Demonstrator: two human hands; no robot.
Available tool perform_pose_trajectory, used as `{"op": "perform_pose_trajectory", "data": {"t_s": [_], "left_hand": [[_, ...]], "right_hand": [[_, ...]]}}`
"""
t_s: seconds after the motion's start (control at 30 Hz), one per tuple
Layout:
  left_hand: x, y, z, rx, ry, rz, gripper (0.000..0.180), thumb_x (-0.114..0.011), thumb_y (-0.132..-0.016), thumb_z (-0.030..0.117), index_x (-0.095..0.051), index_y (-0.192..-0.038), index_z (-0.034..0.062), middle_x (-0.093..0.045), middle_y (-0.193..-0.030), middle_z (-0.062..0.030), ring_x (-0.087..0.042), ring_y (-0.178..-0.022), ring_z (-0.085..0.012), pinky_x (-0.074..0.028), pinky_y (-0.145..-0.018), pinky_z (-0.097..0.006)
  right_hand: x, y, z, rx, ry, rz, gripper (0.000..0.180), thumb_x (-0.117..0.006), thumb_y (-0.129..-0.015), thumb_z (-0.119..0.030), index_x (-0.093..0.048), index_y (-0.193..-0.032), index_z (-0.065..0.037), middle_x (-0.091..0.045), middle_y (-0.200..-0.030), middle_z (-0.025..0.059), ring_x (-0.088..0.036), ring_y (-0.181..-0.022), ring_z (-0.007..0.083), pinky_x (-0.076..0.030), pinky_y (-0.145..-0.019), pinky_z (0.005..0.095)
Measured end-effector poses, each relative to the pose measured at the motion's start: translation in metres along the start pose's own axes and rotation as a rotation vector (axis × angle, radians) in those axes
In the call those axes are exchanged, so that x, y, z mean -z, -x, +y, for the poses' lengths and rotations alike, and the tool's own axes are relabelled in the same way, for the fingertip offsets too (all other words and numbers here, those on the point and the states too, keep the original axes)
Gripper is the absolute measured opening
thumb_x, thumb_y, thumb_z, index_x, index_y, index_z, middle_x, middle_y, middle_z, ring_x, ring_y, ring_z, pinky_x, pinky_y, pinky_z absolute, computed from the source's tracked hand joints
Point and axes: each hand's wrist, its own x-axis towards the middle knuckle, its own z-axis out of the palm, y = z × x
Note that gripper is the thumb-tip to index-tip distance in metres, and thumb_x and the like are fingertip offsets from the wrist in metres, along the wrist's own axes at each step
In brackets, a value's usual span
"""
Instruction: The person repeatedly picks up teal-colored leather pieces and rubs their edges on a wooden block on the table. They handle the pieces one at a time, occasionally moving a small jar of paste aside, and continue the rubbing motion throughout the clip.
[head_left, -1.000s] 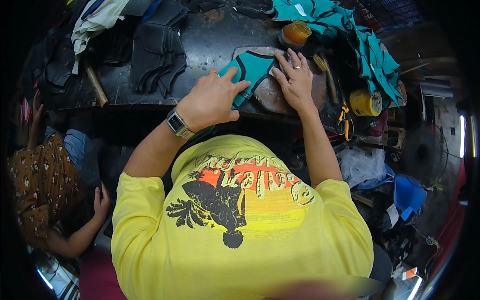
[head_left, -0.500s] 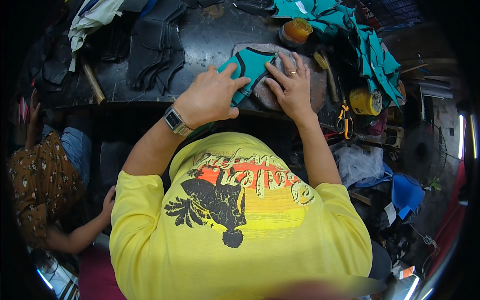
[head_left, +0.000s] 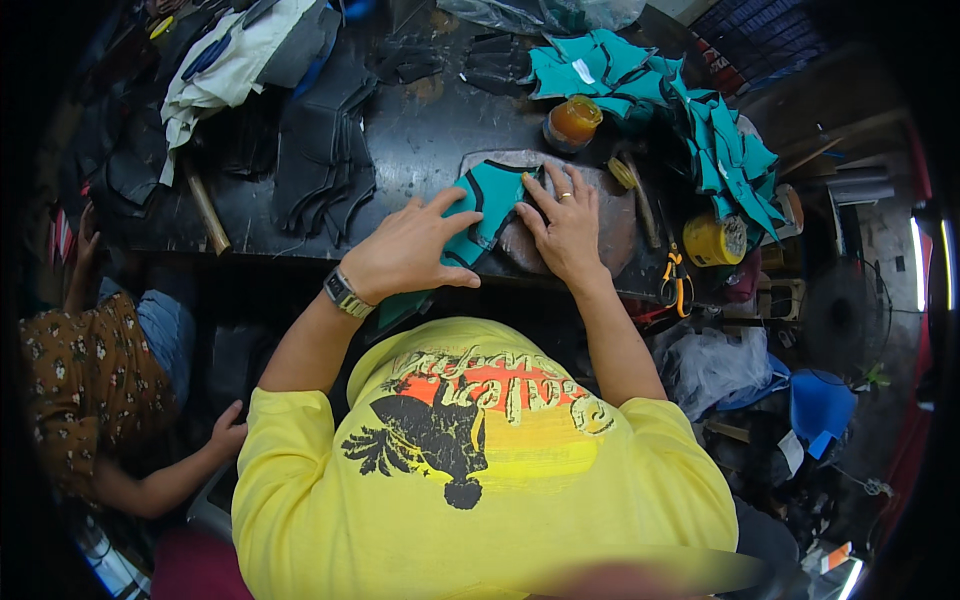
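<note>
A teal cut piece with black curved edging (head_left: 487,192) lies across a smooth grey-brown slab (head_left: 520,245) at the bench's near edge. My left hand (head_left: 410,248), with a watch at its wrist, rests on the left part of the piece, fingers and thumb spread. On the slab, my right hand (head_left: 565,225) wears a ring and lies with outstretched fingers along the piece's right edge. More teal material (head_left: 400,308) hangs below my left wrist, mostly hidden.
An amber-filled jar (head_left: 573,123) stands behind the slab. To the right are a hammer-like tool (head_left: 640,200), orange-handled pliers (head_left: 677,282), a yellow tub (head_left: 712,240) and piled teal pieces (head_left: 730,155). Black pieces (head_left: 322,150) lie left. A person in a patterned top (head_left: 95,390) sits at left.
The whole view has shifted, so the bench and hands appear lower in the picture. Both hands stay on the teal piece, with little visible change in their hold.
</note>
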Motion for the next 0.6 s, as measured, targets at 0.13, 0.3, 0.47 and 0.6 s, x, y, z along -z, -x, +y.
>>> {"op": "perform_pose_trajectory", "data": {"t_s": [0.13, 0.3, 0.47, 0.6], "left_hand": [[-0.001, 0.012, -0.011, 0.078, 0.169, 0.106, 0.077, -0.082, -0.079, 0.044, -0.054, -0.142, 0.0112, -0.036, -0.155, -0.0242, -0.048, -0.133, -0.0437, -0.044, -0.107, -0.046], [-0.003, 0.026, -0.028, 0.128, 0.513, -0.037, 0.053, -0.082, -0.083, 0.021, -0.064, -0.130, 0.0064, -0.066, -0.125, -0.0190, -0.066, -0.109, -0.0270, -0.051, -0.096, -0.037], [-0.006, 0.026, -0.037, 0.175, 0.869, 0.203, 0.023, -0.075, -0.088, 0.006, -0.074, -0.111, 0.0015, -0.073, -0.100, -0.0017, -0.063, -0.087, -0.0062, -0.053, -0.079, -0.023], [-0.008, -0.006, -0.037, 0.076, 0.878, 0.506, 0.027, -0.067, -0.095, 0.010, -0.070, -0.119, -0.0023, -0.069, -0.113, -0.0075, -0.063, -0.098, -0.0107, -0.051, -0.087, -0.025]], "right_hand": [[-0.005, 0.001, 0.002, -0.086, -0.005, -0.077, 0.047, -0.062, -0.097, -0.040, -0.064, -0.136, -0.013, -0.048, -0.151, 0.0147, -0.035, -0.143, 0.0394, -0.027, -0.115, 0.0551], [-0.006, 0.000, 0.004, -0.090, -0.068, -0.010, 0.051, -0.062, -0.097, -0.038, -0.060, -0.139, -0.009, -0.046, -0.150, 0.0206, -0.038, -0.140, 0.0409, -0.029, -0.114, 0.0539], [0.012, -0.024, 0.032, -0.109, -0.285, 0.311, 0.050, -0.068, -0.094, -0.031, -0.060, -0.136, -0.005, -0.049, -0.142, 0.0253, -0.044, -0.134, 0.0418, -0.034, -0.111, 0.0510], [0.030, -0.058, 0.065, -0.080, 0.024, 0.298, 0.045, -0.072, -0.088, -0.025, -0.065, -0.130, -0.011, -0.055, -0.137, 0.0209, -0.045, -0.134, 0.0391, -0.035, -0.109, 0.0515]]}}
